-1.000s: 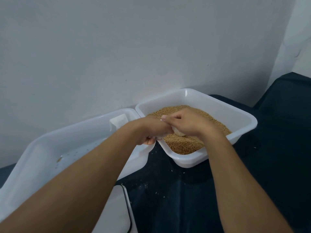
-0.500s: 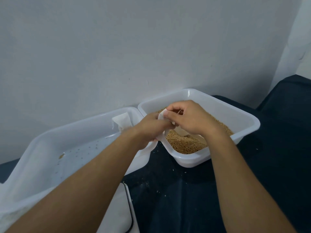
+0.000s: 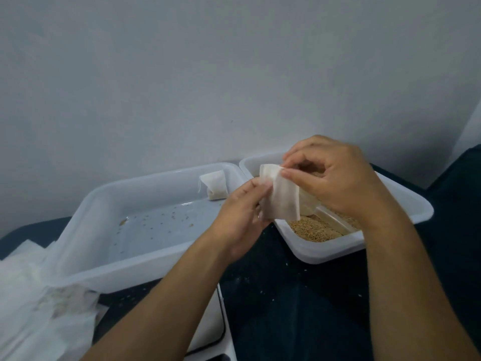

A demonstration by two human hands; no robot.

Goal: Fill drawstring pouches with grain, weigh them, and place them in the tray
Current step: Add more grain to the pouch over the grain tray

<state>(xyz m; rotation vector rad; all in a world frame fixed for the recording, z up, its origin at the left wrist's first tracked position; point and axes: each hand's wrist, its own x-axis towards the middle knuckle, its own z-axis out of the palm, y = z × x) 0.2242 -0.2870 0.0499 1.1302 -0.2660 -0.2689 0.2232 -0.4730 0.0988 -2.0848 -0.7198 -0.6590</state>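
A small white drawstring pouch [image 3: 279, 195] hangs above the near left corner of the white grain tub [image 3: 406, 201], which holds brown grain [image 3: 312, 229]. My left hand [image 3: 242, 207] grips the pouch's left side. My right hand [image 3: 335, 175] pinches its top edge between thumb and forefinger. A filled white pouch [image 3: 214, 187] lies in the far right corner of the wide white tray [image 3: 86, 207] to the left. A white scale [image 3: 210, 332] shows partly under my left forearm.
Loose grains dot the tray floor and the dark cloth [image 3: 286, 295] on the table. A heap of crumpled white bags [image 3: 33, 303] lies at the lower left. A grey wall stands right behind the tub and the tray.
Both hands have lifted out of the grain and risen with the pouch, which now hangs in plain sight above the tub's corner. The camera has tilted slightly.
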